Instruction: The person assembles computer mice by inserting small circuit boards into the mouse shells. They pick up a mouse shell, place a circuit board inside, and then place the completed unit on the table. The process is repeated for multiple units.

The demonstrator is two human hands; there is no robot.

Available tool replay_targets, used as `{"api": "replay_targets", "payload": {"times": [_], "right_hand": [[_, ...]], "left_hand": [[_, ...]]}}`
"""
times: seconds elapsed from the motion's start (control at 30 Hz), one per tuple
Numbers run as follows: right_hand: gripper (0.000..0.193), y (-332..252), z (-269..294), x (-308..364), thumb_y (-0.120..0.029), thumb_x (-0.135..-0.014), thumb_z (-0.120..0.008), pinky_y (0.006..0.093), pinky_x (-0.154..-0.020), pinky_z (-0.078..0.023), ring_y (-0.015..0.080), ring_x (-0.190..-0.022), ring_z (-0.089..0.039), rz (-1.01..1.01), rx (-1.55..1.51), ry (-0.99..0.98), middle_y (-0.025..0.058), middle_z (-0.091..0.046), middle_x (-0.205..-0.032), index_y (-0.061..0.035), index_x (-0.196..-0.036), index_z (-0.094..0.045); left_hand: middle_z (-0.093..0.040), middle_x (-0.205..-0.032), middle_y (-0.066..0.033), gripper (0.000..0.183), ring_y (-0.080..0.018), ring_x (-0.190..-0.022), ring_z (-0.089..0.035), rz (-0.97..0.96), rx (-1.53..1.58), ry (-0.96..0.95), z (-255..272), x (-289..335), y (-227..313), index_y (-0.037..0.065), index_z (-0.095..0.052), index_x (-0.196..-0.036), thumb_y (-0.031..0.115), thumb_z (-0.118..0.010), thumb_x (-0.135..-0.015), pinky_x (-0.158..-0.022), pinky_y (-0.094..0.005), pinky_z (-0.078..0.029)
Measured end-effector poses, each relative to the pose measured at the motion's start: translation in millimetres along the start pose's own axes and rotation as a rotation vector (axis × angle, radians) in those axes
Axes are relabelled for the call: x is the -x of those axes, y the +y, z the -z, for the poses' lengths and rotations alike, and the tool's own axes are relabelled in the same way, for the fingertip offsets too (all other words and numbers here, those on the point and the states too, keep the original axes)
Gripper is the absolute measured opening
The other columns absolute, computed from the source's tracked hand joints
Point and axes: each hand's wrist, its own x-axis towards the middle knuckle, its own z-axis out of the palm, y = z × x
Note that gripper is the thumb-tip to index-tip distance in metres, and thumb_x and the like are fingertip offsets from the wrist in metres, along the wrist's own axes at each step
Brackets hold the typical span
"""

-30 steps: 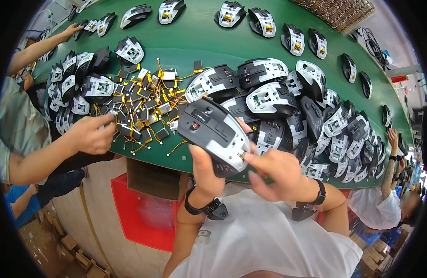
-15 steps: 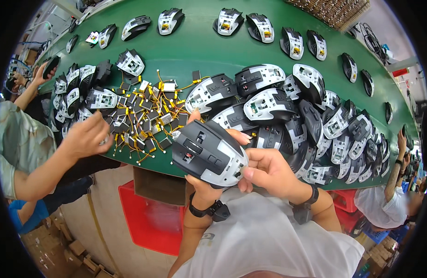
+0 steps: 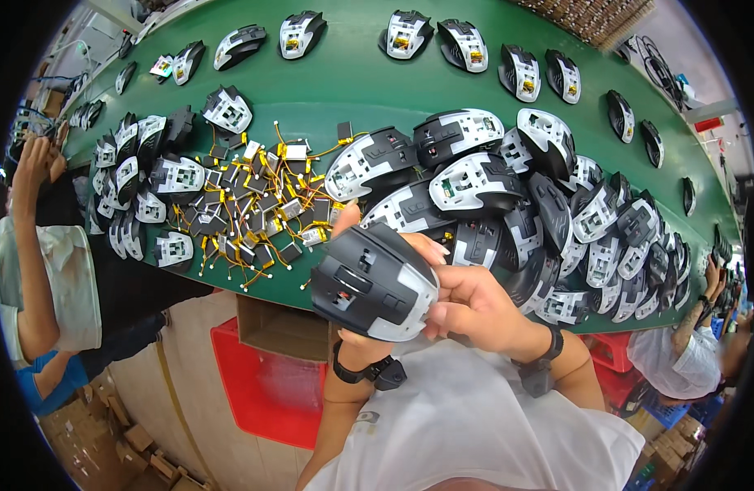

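Note:
A black computer mouse with a white rear section and open cutouts in its top is held in front of my chest. My left hand wraps round it from beneath, with fingertips showing along its far edge. At the white end, my right hand has its thumb and fingers closed on the shell's edge; anything small between them is hidden. Just beyond lies a pile of flat battery packs with yellow tape and thin wires. To its right are heaped more black-and-white mice.
Mice with yellow-taped packs inside stand spaced along the far side of the green table. Another mouse cluster lies left, beside a co-worker. Below the table edge are a cardboard box and a red bin.
The mouse in my hands has shifted slightly right and tilted. The co-worker's hand on the left has withdrawn from beside the battery pile, leaving a mouse there in view.

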Motion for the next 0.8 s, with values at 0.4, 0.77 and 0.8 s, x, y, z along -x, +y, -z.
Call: {"api": "replay_targets", "payload": {"times": [0.4, 0.77, 0.8], "right_hand": [[0.025, 3.2, 8.3, 15.6, -0.005, -0.093, -0.063, 0.027, -0.076, -0.053, 0.0132, -0.089, -0.064, 0.21, -0.055, 0.079, 0.0102, -0.066, -0.101, 0.0042, -0.116, -0.058], [0.028, -11.2, -7.4, -6.5, -0.015, -0.101, -0.054, 0.0211, -0.057, -0.046, 0.0078, -0.06, -0.055, 0.273, -0.372, 0.061, 0.0091, -0.068, -0.087, -0.0001, -0.125, -0.052], [0.027, -11.0, -13.6, -5.3, -0.015, -0.099, -0.059, 0.0212, -0.056, -0.046, 0.0068, -0.059, -0.056, 0.276, -0.276, 0.175, 0.0053, -0.067, -0.081, -0.0001, -0.12, -0.056]], "left_hand": [[-0.062, -0.103, -0.0219, 0.105, -0.0226, -0.089, -0.061, 0.039, 0.098, -0.045, 31.1, -9.4, -15.0, 0.013, -0.009, -0.156, 0.085, -0.031, -0.084, -0.078, -0.032, -0.05], [-0.06, -0.109, -0.0208, 0.096, -0.0231, -0.095, -0.06, 0.113, 0.28, -0.064, 26.6, -7.9, -18.1, 0.011, -0.009, -0.156, 0.079, -0.027, -0.09, -0.084, -0.0345, -0.049], [-0.06, -0.109, -0.0207, 0.096, -0.023, -0.095, -0.06, 0.106, 0.276, -0.078, 27.3, -9.3, -17.3, 0.011, -0.009, -0.156, 0.079, -0.027, -0.091, -0.084, -0.0347, -0.049]]}}
